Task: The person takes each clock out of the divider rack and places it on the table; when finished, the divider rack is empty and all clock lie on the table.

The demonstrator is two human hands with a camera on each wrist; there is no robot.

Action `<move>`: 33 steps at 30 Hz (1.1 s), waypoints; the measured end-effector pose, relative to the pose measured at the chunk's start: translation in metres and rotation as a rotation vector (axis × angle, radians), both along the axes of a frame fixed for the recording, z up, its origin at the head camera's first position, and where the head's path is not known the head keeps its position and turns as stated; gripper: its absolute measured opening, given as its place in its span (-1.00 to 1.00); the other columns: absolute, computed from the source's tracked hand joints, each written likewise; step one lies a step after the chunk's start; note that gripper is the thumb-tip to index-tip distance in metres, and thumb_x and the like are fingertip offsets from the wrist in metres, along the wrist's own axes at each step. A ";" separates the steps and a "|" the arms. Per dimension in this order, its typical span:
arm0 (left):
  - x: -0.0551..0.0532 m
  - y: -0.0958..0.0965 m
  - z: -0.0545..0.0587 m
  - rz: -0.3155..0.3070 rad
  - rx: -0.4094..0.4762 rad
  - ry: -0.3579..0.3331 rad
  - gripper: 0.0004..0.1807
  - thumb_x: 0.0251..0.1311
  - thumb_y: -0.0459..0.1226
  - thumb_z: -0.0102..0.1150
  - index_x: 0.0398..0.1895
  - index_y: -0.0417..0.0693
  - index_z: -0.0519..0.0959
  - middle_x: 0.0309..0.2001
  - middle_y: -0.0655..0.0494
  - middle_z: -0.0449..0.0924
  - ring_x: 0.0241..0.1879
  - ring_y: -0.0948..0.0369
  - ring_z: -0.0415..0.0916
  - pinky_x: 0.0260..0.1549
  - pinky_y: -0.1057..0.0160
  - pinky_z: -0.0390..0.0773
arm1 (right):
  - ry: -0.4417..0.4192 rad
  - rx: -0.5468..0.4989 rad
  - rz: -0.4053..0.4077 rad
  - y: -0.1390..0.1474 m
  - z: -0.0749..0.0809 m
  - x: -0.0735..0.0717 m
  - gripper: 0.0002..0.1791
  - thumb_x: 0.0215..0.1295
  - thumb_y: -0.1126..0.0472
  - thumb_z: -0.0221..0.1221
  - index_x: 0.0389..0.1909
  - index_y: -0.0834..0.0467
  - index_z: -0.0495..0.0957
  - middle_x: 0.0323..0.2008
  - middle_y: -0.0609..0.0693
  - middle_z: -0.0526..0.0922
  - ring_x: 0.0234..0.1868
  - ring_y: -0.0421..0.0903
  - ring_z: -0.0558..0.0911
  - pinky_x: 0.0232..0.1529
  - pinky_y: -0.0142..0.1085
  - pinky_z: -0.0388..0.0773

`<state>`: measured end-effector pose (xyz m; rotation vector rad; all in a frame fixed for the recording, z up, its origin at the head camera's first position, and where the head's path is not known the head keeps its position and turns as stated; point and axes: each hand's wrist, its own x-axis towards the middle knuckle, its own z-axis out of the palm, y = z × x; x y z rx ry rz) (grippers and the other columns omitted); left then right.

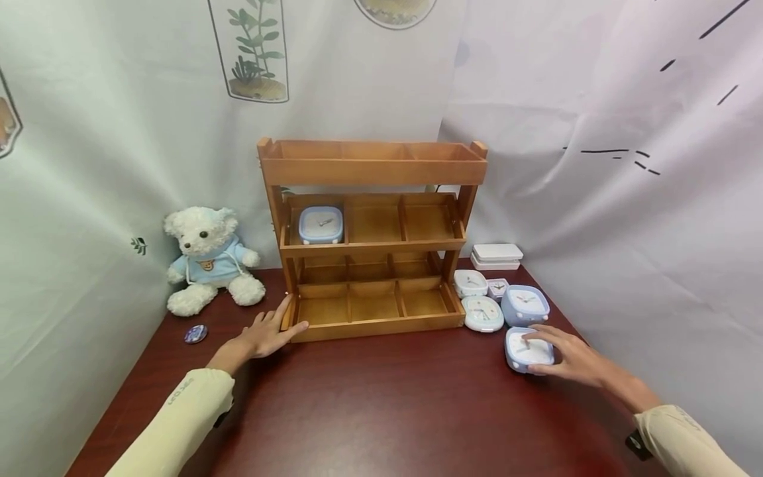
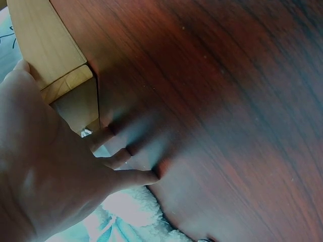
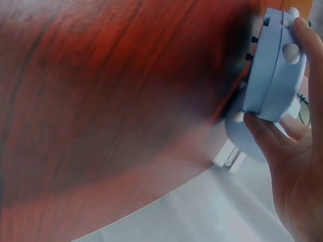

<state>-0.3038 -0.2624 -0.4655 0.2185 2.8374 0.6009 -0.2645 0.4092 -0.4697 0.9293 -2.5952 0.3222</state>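
My right hand (image 1: 569,358) grips a light-blue alarm clock (image 1: 520,350) at the table's right side, thumb and fingers at its edges. In the right wrist view the clock's blue casing (image 3: 272,65) shows its side, white feet and small black knobs. At the left, my left hand (image 1: 265,334) has its fingers spread at the lower left corner of a wooden three-tier rack (image 1: 375,331). Its thumb lies along the front edge, while other fingertips rest near the tabletop in the left wrist view. Another blue clock (image 1: 321,225) sits in the middle tier's left compartment.
Beyond the held clock stand a larger blue clock (image 1: 525,306), a pale round-cornered clock (image 1: 483,314), a white clock (image 1: 470,283) and a small pinkish clock (image 1: 497,288). White boxes (image 1: 497,256) lie behind. A teddy bear (image 1: 208,258) and a round tin (image 1: 195,334) are left.
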 end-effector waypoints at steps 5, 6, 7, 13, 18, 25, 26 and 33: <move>0.001 -0.005 -0.002 0.006 0.006 0.006 0.09 0.40 0.47 -0.31 0.70 0.13 -0.45 0.55 -0.56 -0.06 0.51 -0.53 -0.21 0.20 -0.69 -0.07 | 0.002 -0.026 0.035 0.002 0.000 -0.008 -0.32 -0.06 -0.02 0.64 0.13 0.06 0.67 0.15 0.19 0.66 0.11 0.20 0.64 0.18 -0.55 0.32; 0.001 -0.006 -0.001 0.008 0.003 0.009 0.09 0.40 0.47 -0.32 0.70 0.13 -0.45 0.55 -0.55 -0.06 0.51 -0.52 -0.20 0.20 -0.69 -0.06 | -0.005 -0.021 0.034 0.001 0.001 -0.010 -0.32 -0.05 -0.01 0.63 0.14 0.07 0.67 0.16 0.19 0.65 0.12 0.21 0.63 0.18 -0.48 0.38; 0.001 -0.007 0.000 0.010 0.001 0.012 0.09 0.40 0.47 -0.31 0.70 0.13 -0.44 0.55 -0.54 -0.05 0.52 -0.52 -0.19 0.21 -0.68 -0.04 | -0.017 -0.013 0.030 0.001 0.002 -0.012 -0.32 -0.03 -0.01 0.63 0.15 0.08 0.66 0.18 0.20 0.64 0.14 0.22 0.62 0.18 -0.36 0.46; 0.001 -0.010 0.005 0.010 -0.007 0.002 0.10 0.41 0.45 -0.29 0.70 0.06 -0.43 0.54 -0.56 -0.05 0.50 -0.53 -0.19 0.19 -0.69 -0.04 | -0.047 0.017 0.016 -0.001 0.005 -0.016 -0.33 0.04 0.01 0.59 0.19 0.11 0.66 0.24 0.23 0.59 0.20 0.23 0.56 0.10 0.04 0.51; -0.001 -0.011 0.007 0.008 -0.003 0.011 0.10 0.41 0.45 -0.29 0.70 0.06 -0.43 0.54 -0.56 -0.05 0.51 -0.53 -0.19 0.19 -0.68 0.00 | 0.035 -0.018 0.073 -0.001 0.007 -0.021 -0.36 -0.04 0.12 0.62 0.12 0.17 0.70 0.16 0.23 0.63 0.14 0.19 0.58 0.22 -0.47 0.27; -0.002 -0.008 0.008 -0.003 -0.019 -0.004 0.10 0.41 0.46 -0.32 0.70 0.09 -0.44 0.55 -0.56 -0.07 0.51 -0.53 -0.20 0.19 -0.67 0.04 | 0.041 -0.009 0.047 -0.002 0.015 -0.015 -0.36 0.00 0.15 0.60 0.16 0.16 0.66 0.11 0.10 0.67 0.12 0.15 0.64 0.14 -0.42 0.38; -0.002 -0.007 0.008 -0.005 -0.019 -0.008 0.10 0.41 0.46 -0.32 0.70 0.09 -0.44 0.56 -0.55 -0.07 0.51 -0.52 -0.20 0.20 -0.66 0.04 | 0.038 -0.012 0.044 -0.003 0.017 -0.014 -0.36 0.00 0.15 0.60 0.16 0.16 0.65 0.11 0.09 0.67 0.11 0.14 0.64 0.13 -0.41 0.39; -0.004 0.001 0.009 -0.010 -0.013 -0.024 0.11 0.40 0.47 -0.29 0.70 0.09 -0.44 0.56 -0.53 -0.06 0.52 -0.51 -0.20 0.22 -0.65 0.03 | -0.002 -0.025 0.055 -0.026 0.042 -0.015 -0.42 0.15 0.15 0.53 0.21 0.14 0.63 0.16 0.01 0.68 0.15 0.04 0.64 0.07 -0.16 0.54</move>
